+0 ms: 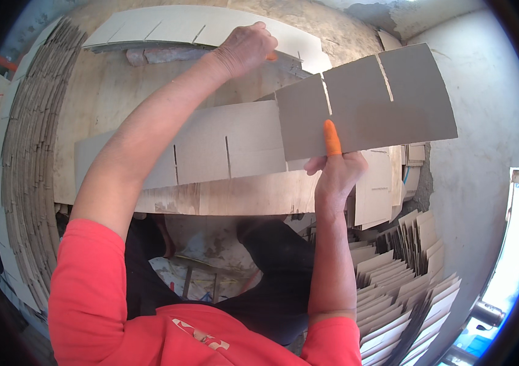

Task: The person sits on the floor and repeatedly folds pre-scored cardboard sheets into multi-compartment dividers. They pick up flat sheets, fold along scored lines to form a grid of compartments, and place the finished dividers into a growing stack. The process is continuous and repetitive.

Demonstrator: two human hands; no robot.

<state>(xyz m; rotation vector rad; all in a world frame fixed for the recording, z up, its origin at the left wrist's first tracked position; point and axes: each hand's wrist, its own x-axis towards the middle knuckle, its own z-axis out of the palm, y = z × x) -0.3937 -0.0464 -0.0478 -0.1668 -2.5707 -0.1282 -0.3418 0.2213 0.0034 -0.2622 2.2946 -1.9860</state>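
My right hand [342, 174] grips a grey-brown slotted cardboard strip [369, 91] by its near edge, an orange-covered finger lying on its face. The strip is tilted up to the right. Under its left end, a paler slotted cardboard strip [204, 137] extends left across the table. My left hand [250, 49] is reached out over a far stack of whitish slotted strips [143, 27]. Its fingers are curled closed, with a bit of orange showing at one of them; whatever they pinch is hidden.
A wooden table [119, 85] lies beneath the strips. Along the left stands a long row of packed cardboard sheets [33, 158]. Many cardboard pieces [400, 287] are piled at lower right, beside a pale wall [467, 104]. My legs [277, 256] are below the table's near edge.
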